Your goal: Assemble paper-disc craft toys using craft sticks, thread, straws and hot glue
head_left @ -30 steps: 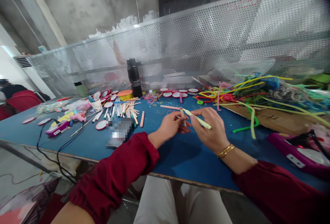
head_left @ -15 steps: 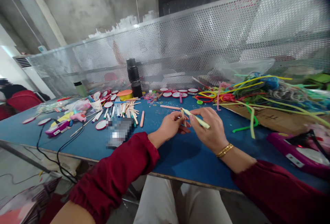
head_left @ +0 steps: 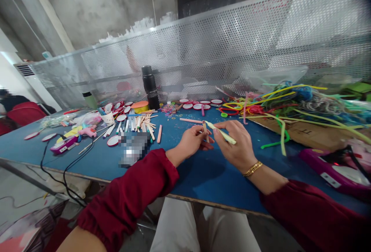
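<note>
One small stick [head_left: 205, 130] is leaning a little above the blue table [head_left: 199, 182], with the left hand [head_left: 191, 142] pinching it. The right hand [head_left: 239, 143] is gripping a yellow marker [head_left: 224, 135], slanting leftward with its tip just beside the stick's top.

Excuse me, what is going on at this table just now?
A person's left hand holds a short tan stick, while the right hand holds a pale yellow marker, its tip at or very near the stick's upper end. Both are above the blue table. A black bottle stands beyond, to the left, and a tangle of yarn lies to the right.
</note>
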`<state>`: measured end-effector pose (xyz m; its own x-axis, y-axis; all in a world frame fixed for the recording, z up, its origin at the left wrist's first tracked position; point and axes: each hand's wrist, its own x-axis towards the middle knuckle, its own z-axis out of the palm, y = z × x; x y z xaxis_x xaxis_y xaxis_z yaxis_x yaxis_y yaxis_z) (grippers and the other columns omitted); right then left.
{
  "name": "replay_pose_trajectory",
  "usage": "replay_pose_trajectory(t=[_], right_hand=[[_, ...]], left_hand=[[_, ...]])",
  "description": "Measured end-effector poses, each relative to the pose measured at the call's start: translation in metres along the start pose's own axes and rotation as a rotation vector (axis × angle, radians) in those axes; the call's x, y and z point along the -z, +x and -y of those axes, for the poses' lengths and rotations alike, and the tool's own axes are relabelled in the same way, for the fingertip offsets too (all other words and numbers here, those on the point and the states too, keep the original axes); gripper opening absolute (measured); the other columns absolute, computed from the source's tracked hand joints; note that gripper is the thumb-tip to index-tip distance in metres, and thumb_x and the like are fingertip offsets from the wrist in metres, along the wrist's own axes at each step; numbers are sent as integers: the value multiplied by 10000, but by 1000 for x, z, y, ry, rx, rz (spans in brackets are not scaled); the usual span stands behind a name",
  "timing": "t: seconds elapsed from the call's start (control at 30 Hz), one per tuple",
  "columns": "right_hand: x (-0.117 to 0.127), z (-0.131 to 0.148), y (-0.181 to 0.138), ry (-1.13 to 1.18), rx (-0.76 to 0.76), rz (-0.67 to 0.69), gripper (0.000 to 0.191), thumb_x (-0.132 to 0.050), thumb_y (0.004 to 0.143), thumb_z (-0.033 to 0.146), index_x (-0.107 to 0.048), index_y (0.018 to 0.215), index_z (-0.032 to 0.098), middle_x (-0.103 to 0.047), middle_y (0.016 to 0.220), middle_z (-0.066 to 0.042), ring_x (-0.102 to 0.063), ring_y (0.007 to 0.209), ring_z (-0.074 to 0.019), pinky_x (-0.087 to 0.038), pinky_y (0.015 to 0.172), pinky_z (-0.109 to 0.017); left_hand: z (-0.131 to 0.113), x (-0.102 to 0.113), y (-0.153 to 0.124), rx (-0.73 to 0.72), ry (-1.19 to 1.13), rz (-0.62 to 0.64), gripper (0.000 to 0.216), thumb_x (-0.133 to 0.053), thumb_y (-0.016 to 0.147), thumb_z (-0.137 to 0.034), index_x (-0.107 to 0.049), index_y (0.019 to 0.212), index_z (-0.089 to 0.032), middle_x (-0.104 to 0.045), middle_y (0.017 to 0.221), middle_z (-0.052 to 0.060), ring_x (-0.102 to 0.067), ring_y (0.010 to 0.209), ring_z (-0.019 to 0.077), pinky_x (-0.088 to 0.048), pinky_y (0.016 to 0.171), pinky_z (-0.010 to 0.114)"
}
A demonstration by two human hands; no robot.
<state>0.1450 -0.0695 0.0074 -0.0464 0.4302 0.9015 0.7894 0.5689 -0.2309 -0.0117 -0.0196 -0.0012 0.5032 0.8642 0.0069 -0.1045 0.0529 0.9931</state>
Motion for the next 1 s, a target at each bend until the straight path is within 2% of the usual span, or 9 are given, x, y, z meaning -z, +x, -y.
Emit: replay_pose_trajectory(t=[0.3,0.53,1.0], right_hand=[[2,1,1,8,14,12,66,-606,948,274,-644,910,236,-719,849,-55,-632,816,-245,-503,774,-406],[2,2,1,6,4,18,79,-599,946,278,-645,891,245,-708,821,-49,-632,805,-244,-498,760,-403],[0,0,-1,3,22,24,79,-597,951,265,-635,890,233,-685,800,-46,-614,791,-238,-488,750,-399]], left_hand=[[-2,-1,-1,-16,6,-13,119,-560,965,-257,-589,1033,-165,-674,727,-3,-662,522,118,-525,541,216],[-3,-1,-1,-13,-16,-25,192,-649,928,-337,-597,1001,-168,-668,728,-1,-659,525,121,-506,528,210],[-4,-1,0,-27,-15,-31,143,-608,945,-300,-593,997,-169,-676,737,5,-661,536,118,-517,529,209]])
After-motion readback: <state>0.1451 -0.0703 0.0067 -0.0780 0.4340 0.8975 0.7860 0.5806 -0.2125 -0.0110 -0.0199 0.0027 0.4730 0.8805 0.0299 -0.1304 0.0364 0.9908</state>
